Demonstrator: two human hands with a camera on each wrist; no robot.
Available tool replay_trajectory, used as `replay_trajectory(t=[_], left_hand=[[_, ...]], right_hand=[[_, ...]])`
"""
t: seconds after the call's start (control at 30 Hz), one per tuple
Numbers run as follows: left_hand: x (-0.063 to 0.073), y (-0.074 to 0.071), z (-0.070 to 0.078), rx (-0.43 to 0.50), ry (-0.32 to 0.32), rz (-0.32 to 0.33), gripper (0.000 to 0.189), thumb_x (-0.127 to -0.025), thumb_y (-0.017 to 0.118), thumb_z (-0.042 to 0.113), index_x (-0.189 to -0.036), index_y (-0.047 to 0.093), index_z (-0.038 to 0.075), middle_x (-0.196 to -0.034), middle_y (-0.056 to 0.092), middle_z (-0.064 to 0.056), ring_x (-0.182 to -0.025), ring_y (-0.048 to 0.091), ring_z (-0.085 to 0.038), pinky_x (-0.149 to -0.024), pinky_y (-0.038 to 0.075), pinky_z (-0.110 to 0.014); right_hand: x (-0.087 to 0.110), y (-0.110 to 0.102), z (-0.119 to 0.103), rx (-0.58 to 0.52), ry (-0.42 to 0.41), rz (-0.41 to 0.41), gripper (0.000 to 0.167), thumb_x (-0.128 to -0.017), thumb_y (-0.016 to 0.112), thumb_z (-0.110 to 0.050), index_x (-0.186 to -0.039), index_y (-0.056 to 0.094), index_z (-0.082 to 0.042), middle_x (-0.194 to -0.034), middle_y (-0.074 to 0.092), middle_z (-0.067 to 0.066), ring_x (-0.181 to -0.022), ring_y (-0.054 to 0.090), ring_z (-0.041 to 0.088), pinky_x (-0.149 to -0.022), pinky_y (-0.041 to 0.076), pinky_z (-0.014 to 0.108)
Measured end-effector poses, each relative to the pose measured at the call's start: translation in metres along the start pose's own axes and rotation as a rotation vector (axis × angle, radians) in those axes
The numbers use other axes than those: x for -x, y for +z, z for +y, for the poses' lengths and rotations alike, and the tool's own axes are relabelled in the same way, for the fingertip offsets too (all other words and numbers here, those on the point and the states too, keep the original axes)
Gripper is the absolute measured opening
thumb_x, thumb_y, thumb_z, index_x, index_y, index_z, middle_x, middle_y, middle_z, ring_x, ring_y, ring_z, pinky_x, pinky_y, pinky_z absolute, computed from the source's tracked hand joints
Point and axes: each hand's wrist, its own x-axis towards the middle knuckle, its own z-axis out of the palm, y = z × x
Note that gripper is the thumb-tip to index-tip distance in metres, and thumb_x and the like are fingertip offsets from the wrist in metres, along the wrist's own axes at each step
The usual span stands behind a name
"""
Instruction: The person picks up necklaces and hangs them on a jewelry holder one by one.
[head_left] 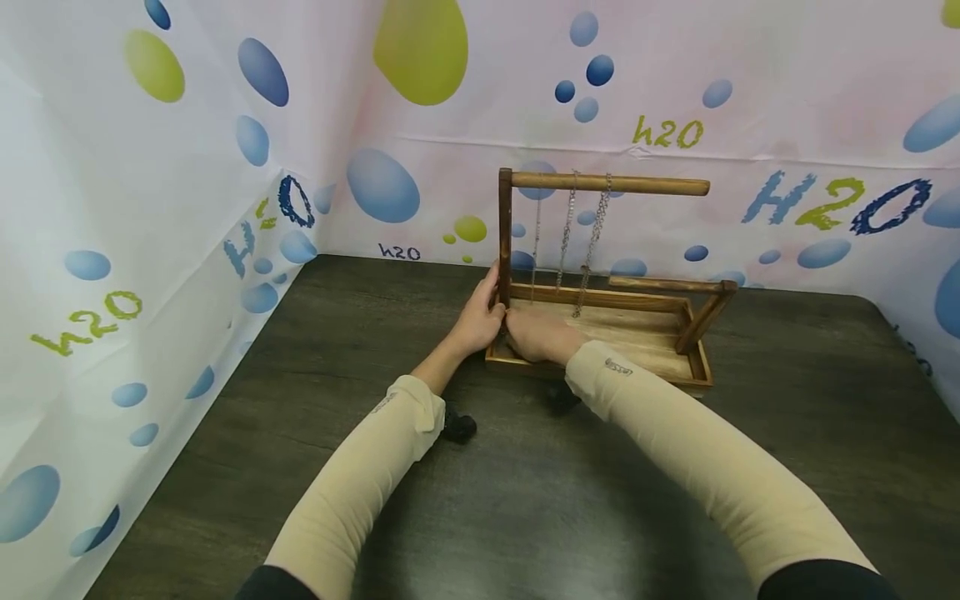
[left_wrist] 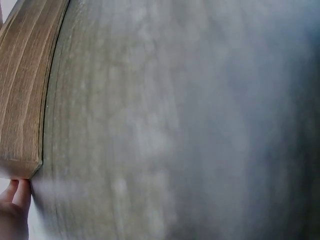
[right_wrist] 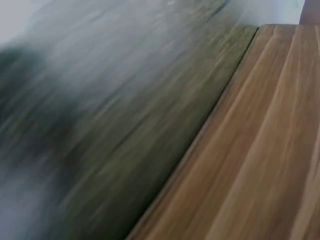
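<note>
A wooden jewelry stand [head_left: 686, 379] with a shallow tray base stands near the back of the table. Its tall post rises at the left end, and several thin silver chains [head_left: 596, 225] hang from the upper bar. My left hand [head_left: 480, 321] grips the left end of the stand by the post; in the left wrist view its fingers [left_wrist: 21, 195] touch the tray's corner. Curled low over the left part of the tray is my right hand [head_left: 542, 335], close to the post's foot. Its fingertips are hidden, so I cannot see what they hold.
A lower wooden arm [head_left: 671, 286] sticks out leftward from the short right post. The dark wood-grain table [head_left: 525, 500] lies in front, backed by a white printed sheet [head_left: 315, 167]. A small black object [head_left: 460, 427] shows beside the left wrist.
</note>
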Motion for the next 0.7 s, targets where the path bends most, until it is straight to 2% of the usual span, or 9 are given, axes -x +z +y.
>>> replay_trajectory(t=[0.1, 0.2, 0.3, 0.33, 0.47, 0.57, 0.63, 0.7], left_hand=[[0.001, 0.001, 0.001, -0.011, -0.030, 0.001, 0.077, -0.101, 0.038, -0.009, -0.164, 0.003, 0.019, -0.167, 0.009, -0.010, -0.146, 0.029, -0.031, -0.114, 0.031, -0.043], [0.002, 0.001, 0.002, -0.014, -0.045, 0.009, 0.077, -0.101, 0.039, -0.008, -0.164, 0.003, 0.019, -0.167, 0.010, -0.011, -0.146, 0.029, -0.032, -0.113, 0.032, -0.045], [0.003, 0.000, 0.002, -0.020, -0.055, 0.013, 0.076, -0.102, 0.039, -0.007, -0.164, 0.003, 0.020, -0.166, 0.011, -0.011, -0.147, 0.028, -0.033, -0.114, 0.031, -0.045], [0.003, 0.000, 0.002, -0.021, -0.058, 0.013, 0.076, -0.102, 0.039, -0.007, -0.164, 0.002, 0.020, -0.166, 0.011, -0.011, -0.147, 0.027, -0.033, -0.115, 0.030, -0.045], [0.005, 0.000, 0.001, -0.006, -0.055, 0.008, 0.077, -0.102, 0.038, -0.008, -0.164, 0.002, 0.019, -0.166, 0.011, -0.013, -0.148, 0.024, -0.035, -0.115, 0.029, -0.045], [0.005, 0.001, 0.001, 0.004, -0.047, 0.005, 0.077, -0.101, 0.038, -0.009, -0.164, 0.002, 0.017, -0.165, 0.012, -0.016, -0.148, 0.023, -0.036, -0.116, 0.028, -0.045], [0.003, 0.002, 0.002, 0.002, -0.039, 0.007, 0.078, -0.101, 0.038, -0.009, -0.164, 0.002, 0.017, -0.165, 0.012, -0.016, -0.148, 0.023, -0.035, -0.116, 0.028, -0.045], [0.001, 0.003, 0.003, -0.002, -0.025, 0.009, 0.078, -0.100, 0.038, -0.010, -0.164, 0.003, 0.017, -0.165, 0.012, -0.015, -0.148, 0.024, -0.034, -0.116, 0.028, -0.044]], right_hand=[[0.005, 0.002, 0.009, -0.039, -0.024, 0.085, 0.035, -0.107, 0.041, -0.015, -0.134, 0.056, 0.001, -0.116, 0.067, 0.021, -0.101, 0.067, 0.034, -0.085, 0.052, 0.047], [0.009, 0.002, 0.015, -0.053, -0.036, 0.162, 0.026, -0.105, 0.049, -0.015, -0.125, 0.060, -0.003, -0.107, 0.069, 0.015, -0.089, 0.068, 0.029, -0.075, 0.054, 0.044], [0.011, 0.003, 0.019, -0.072, -0.050, 0.192, 0.014, -0.102, 0.058, -0.015, -0.112, 0.063, -0.008, -0.095, 0.068, 0.007, -0.076, 0.065, 0.022, -0.064, 0.052, 0.038], [0.011, 0.003, 0.020, -0.077, -0.063, 0.196, 0.013, -0.101, 0.059, -0.014, -0.112, 0.063, -0.008, -0.094, 0.068, 0.005, -0.074, 0.065, 0.020, -0.062, 0.052, 0.037], [0.010, 0.003, 0.021, -0.091, -0.073, 0.167, 0.015, -0.103, 0.054, -0.012, -0.116, 0.062, -0.007, -0.090, 0.066, 0.002, -0.074, 0.062, 0.017, -0.063, 0.050, 0.034], [0.008, 0.001, 0.019, -0.076, -0.048, 0.095, 0.018, -0.105, 0.048, -0.013, -0.117, 0.060, -0.005, -0.089, 0.064, 0.006, -0.075, 0.061, 0.021, -0.068, 0.049, 0.038], [0.004, 0.001, 0.021, -0.024, -0.047, 0.058, 0.021, -0.105, 0.047, -0.013, -0.117, 0.060, -0.003, -0.093, 0.066, 0.011, -0.080, 0.063, 0.026, -0.073, 0.050, 0.041], [0.001, 0.001, 0.023, 0.037, -0.048, 0.032, 0.030, -0.105, 0.045, -0.015, -0.125, 0.060, 0.001, -0.109, 0.067, 0.018, -0.095, 0.065, 0.032, -0.083, 0.051, 0.047]])
